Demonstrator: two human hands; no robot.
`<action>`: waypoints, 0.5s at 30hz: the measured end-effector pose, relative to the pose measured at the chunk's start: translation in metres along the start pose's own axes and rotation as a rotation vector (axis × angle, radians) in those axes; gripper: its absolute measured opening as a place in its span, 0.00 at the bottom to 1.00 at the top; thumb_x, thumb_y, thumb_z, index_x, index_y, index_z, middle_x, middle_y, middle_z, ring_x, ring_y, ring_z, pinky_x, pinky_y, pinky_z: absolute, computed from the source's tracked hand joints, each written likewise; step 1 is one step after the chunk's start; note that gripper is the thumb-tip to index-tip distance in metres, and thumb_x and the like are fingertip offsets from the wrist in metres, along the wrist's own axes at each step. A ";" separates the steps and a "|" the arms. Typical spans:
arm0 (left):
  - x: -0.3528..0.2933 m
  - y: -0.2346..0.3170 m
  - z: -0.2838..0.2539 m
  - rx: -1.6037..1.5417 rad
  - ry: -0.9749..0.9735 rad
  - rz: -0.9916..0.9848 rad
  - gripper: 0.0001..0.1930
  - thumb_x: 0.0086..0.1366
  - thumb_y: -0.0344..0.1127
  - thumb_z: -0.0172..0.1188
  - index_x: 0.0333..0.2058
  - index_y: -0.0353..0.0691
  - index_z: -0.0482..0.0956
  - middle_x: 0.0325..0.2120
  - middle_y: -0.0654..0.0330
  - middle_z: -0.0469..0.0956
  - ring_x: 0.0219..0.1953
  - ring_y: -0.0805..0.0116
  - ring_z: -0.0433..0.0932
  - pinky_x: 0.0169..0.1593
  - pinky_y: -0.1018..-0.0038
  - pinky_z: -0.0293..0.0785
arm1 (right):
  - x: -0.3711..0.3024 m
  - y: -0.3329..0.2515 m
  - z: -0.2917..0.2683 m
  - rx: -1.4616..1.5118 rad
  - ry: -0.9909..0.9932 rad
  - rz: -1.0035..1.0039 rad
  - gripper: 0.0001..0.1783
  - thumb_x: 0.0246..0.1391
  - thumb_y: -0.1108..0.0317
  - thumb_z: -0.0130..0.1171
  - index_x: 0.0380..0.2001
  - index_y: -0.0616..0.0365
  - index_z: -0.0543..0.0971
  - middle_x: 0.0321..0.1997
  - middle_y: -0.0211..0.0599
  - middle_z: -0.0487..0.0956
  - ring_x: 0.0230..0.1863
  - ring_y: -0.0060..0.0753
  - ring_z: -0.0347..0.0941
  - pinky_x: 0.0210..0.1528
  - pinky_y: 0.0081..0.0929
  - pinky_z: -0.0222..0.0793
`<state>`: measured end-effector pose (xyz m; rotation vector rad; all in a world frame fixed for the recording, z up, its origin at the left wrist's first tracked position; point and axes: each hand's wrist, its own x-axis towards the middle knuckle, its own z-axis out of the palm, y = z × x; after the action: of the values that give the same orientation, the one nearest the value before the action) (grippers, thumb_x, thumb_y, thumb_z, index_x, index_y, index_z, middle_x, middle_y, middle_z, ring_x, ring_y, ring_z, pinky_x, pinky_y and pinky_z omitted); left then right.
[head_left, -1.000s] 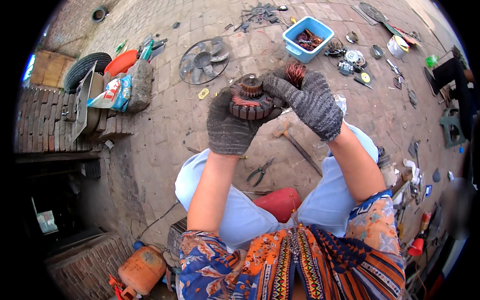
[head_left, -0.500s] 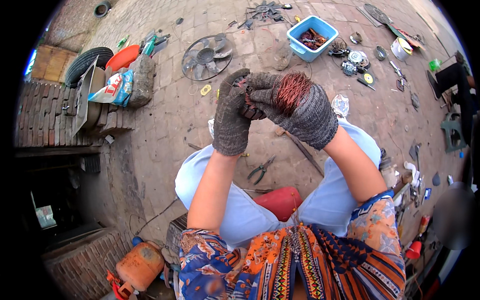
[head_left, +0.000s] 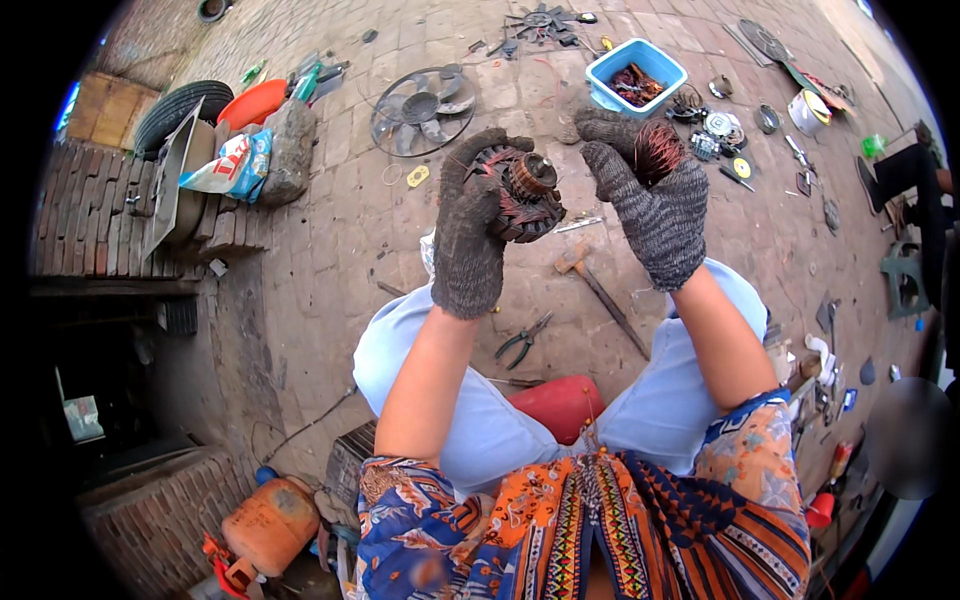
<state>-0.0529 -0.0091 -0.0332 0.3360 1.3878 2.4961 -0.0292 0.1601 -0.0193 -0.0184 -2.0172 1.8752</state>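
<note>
Rotor (head_left: 524, 196) is clasped in the left hand (head_left: 470, 225), fingers curled, at 9 o'clock from the right hand (head_left: 655, 205), which, loosely curled, holds wire (head_left: 658, 152); a hammer (head_left: 608, 299) lies at the rotor's 5 o'clock.

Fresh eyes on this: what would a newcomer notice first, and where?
First, the dark motor rotor with reddish windings, held up in the gloved left hand near the centre. Then the tangled copper-coloured wire bundle in the gloved right hand, just to its right. Beyond them, the bright blue tub stands out on the paving, upper right of centre.
</note>
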 end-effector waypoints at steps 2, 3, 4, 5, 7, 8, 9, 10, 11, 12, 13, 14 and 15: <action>0.000 -0.001 -0.003 -0.017 -0.012 -0.005 0.29 0.61 0.51 0.49 0.54 0.37 0.60 0.49 0.50 0.67 0.48 0.55 0.71 0.50 0.57 0.71 | 0.002 -0.005 -0.003 0.029 -0.092 0.107 0.14 0.49 0.69 0.60 0.39 0.63 0.78 0.35 0.34 0.80 0.35 0.20 0.74 0.39 0.21 0.70; 0.000 -0.004 -0.007 -0.058 -0.013 -0.023 0.29 0.61 0.52 0.47 0.54 0.36 0.60 0.49 0.50 0.67 0.48 0.55 0.71 0.51 0.57 0.70 | 0.002 -0.007 -0.003 0.044 -0.139 0.161 0.14 0.49 0.68 0.60 0.39 0.63 0.78 0.35 0.33 0.80 0.35 0.19 0.73 0.39 0.21 0.70; 0.000 -0.006 -0.009 -0.099 -0.014 -0.041 0.30 0.62 0.54 0.46 0.54 0.36 0.60 0.49 0.50 0.67 0.49 0.55 0.71 0.51 0.56 0.70 | 0.002 -0.007 -0.002 0.107 -0.216 0.210 0.15 0.50 0.65 0.60 0.40 0.62 0.78 0.34 0.31 0.80 0.34 0.17 0.72 0.37 0.19 0.70; 0.000 -0.007 -0.008 -0.106 0.019 -0.067 0.30 0.62 0.54 0.45 0.54 0.35 0.60 0.49 0.50 0.67 0.49 0.55 0.71 0.51 0.56 0.70 | 0.002 -0.006 -0.001 0.112 -0.261 0.233 0.15 0.50 0.65 0.60 0.39 0.62 0.78 0.34 0.31 0.80 0.34 0.16 0.72 0.37 0.19 0.70; -0.001 -0.008 -0.004 -0.120 0.085 -0.118 0.31 0.63 0.55 0.43 0.54 0.34 0.60 0.49 0.49 0.67 0.49 0.54 0.70 0.51 0.55 0.69 | 0.003 -0.006 0.001 0.122 -0.351 0.281 0.15 0.49 0.63 0.60 0.39 0.61 0.79 0.34 0.31 0.80 0.34 0.16 0.72 0.36 0.19 0.70; -0.002 -0.007 -0.002 -0.120 0.091 -0.126 0.31 0.63 0.54 0.43 0.54 0.34 0.60 0.49 0.49 0.67 0.49 0.54 0.70 0.52 0.55 0.69 | 0.004 -0.012 0.001 0.155 -0.365 0.350 0.16 0.49 0.61 0.60 0.39 0.60 0.79 0.33 0.31 0.80 0.33 0.16 0.72 0.35 0.18 0.70; -0.004 -0.005 -0.001 -0.120 0.095 -0.134 0.30 0.63 0.53 0.44 0.54 0.34 0.60 0.49 0.49 0.67 0.50 0.53 0.69 0.52 0.54 0.68 | 0.005 -0.012 0.001 0.139 -0.371 0.351 0.16 0.50 0.61 0.60 0.38 0.61 0.79 0.32 0.31 0.80 0.32 0.16 0.73 0.35 0.18 0.70; -0.005 -0.005 0.000 -0.121 0.100 -0.143 0.30 0.63 0.52 0.44 0.54 0.33 0.60 0.49 0.48 0.67 0.50 0.53 0.69 0.53 0.54 0.68 | 0.006 -0.011 0.001 0.123 -0.376 0.352 0.16 0.50 0.61 0.60 0.38 0.61 0.79 0.32 0.31 0.80 0.32 0.16 0.73 0.35 0.18 0.70; -0.005 -0.004 0.000 -0.101 0.077 -0.150 0.29 0.63 0.51 0.45 0.54 0.33 0.60 0.49 0.48 0.67 0.50 0.52 0.69 0.53 0.53 0.67 | 0.007 -0.011 0.001 0.108 -0.381 0.351 0.16 0.50 0.61 0.60 0.38 0.61 0.79 0.32 0.31 0.80 0.31 0.16 0.73 0.35 0.18 0.70; -0.006 -0.004 -0.001 -0.081 0.054 -0.158 0.29 0.62 0.50 0.45 0.54 0.33 0.60 0.49 0.47 0.67 0.51 0.52 0.68 0.53 0.52 0.66 | 0.007 -0.010 0.000 0.105 -0.382 0.337 0.16 0.50 0.61 0.60 0.38 0.62 0.79 0.31 0.31 0.80 0.31 0.16 0.73 0.34 0.18 0.70; -0.006 -0.003 -0.002 -0.061 0.031 -0.166 0.28 0.62 0.49 0.46 0.54 0.33 0.60 0.49 0.47 0.67 0.51 0.51 0.68 0.54 0.51 0.66 | 0.006 -0.008 0.000 0.102 -0.381 0.322 0.16 0.50 0.60 0.60 0.37 0.62 0.79 0.31 0.31 0.80 0.31 0.16 0.73 0.34 0.18 0.70; -0.006 -0.005 -0.004 -0.110 0.019 -0.192 0.28 0.62 0.48 0.46 0.54 0.33 0.60 0.49 0.46 0.66 0.51 0.50 0.68 0.54 0.49 0.65 | 0.006 -0.007 0.000 0.097 -0.379 0.308 0.16 0.50 0.60 0.60 0.37 0.62 0.79 0.31 0.31 0.80 0.30 0.16 0.73 0.34 0.18 0.70; -0.005 -0.007 -0.008 -0.159 0.006 -0.217 0.28 0.61 0.47 0.46 0.54 0.32 0.60 0.50 0.46 0.66 0.51 0.49 0.67 0.54 0.48 0.64 | 0.006 -0.006 -0.001 0.081 -0.367 0.315 0.16 0.50 0.61 0.59 0.37 0.63 0.79 0.31 0.31 0.80 0.30 0.16 0.73 0.33 0.18 0.70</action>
<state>-0.0505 -0.0139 -0.0437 0.1366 1.1512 2.4082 -0.0333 0.1616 -0.0123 0.0337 -2.2829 2.2948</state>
